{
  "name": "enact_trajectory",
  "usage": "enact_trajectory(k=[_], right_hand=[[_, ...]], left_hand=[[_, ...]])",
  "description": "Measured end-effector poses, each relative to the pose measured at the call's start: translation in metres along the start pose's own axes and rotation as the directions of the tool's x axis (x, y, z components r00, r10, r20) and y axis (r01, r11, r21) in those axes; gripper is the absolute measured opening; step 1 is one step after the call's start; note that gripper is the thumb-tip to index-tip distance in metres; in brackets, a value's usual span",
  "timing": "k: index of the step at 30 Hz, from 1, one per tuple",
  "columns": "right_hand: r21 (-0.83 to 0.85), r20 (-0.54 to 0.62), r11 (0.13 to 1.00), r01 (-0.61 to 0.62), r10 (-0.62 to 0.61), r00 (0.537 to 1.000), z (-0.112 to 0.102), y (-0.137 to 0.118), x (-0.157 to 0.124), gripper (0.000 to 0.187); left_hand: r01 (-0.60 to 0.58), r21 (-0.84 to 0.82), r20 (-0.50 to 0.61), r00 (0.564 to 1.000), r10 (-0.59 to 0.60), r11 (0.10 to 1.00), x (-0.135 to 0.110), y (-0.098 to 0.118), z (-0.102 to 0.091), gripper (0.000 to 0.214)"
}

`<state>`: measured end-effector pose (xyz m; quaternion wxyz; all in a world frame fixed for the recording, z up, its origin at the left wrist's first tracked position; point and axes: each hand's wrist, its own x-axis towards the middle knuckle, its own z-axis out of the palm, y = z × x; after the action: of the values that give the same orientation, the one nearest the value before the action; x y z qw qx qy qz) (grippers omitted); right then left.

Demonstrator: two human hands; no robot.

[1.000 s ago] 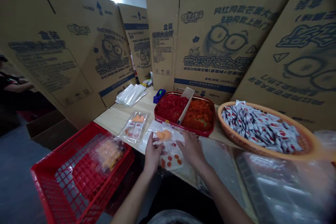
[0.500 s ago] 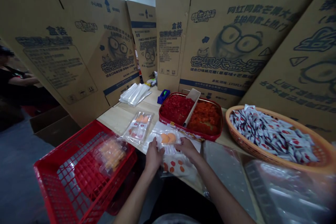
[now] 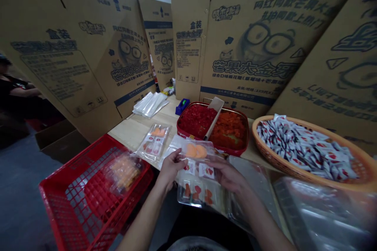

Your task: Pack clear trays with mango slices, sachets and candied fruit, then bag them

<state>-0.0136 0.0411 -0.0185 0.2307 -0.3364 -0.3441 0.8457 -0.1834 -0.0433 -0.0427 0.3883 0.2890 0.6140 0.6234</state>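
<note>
two hands held one clear pack (image 3: 196,174) just above the near edge of the wooden table (image 3: 129,131). the left hand (image 3: 168,168) pinched the pack's left edge, thumb on top and fingers curled under. the right hand (image 3: 229,175) gripped its right side from beneath, fingers closed against the plastic. the pack was tilted toward the camera, with two orange pieces at its far end, small white sachets in the middle and red pieces in the near compartments. a second filled pack (image 3: 153,143) lay flat on the table just to the left. beyond the hands stood a red tray (image 3: 232,151) split by a cardboard divider (image 3: 213,117), with dark red pieces on its left and orange ones on its right. to the right, a woven basket (image 3: 269,157) was heaped with white packets (image 3: 303,145). a red crate (image 3: 67,204) sat low at the table's left edge, holding more filled packs (image 3: 122,170). stacked clear trays (image 3: 318,211) were blurred at the lower right. printed cardboard boxes (image 3: 250,39) walled the table, and a person's arm (image 3: 25,93) showed at the far left.
</note>
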Motion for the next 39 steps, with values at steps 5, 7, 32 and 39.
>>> enact_trajectory(k=[5,7,32,39], right_hand=[[0.177,-0.223,0.97,0.169,-0.127,0.966,-0.028,-0.017,-0.033,0.02],[0.208,-0.292,0.947,0.245,-0.179,0.939,-0.04,-0.025,-0.044,0.018],[0.368,-0.631,0.753,0.546,-0.23,0.741,-0.076,-0.054,-0.094,0.02],[0.383,-0.612,0.72,0.578,-0.271,0.743,-0.074,-0.056,-0.087,0.023]], left_hand=[[-0.536,0.547,0.4,0.842,0.362,0.643,0.029,-0.002,0.017,0.039],[-0.601,0.587,0.481,0.798,0.364,0.542,0.047,-0.01,0.023,0.033],[-0.681,0.676,0.566,0.724,0.394,0.281,0.043,0.011,0.023,0.033],[-0.245,0.35,0.344,0.931,0.119,0.904,0.015,0.01,0.031,0.051]])
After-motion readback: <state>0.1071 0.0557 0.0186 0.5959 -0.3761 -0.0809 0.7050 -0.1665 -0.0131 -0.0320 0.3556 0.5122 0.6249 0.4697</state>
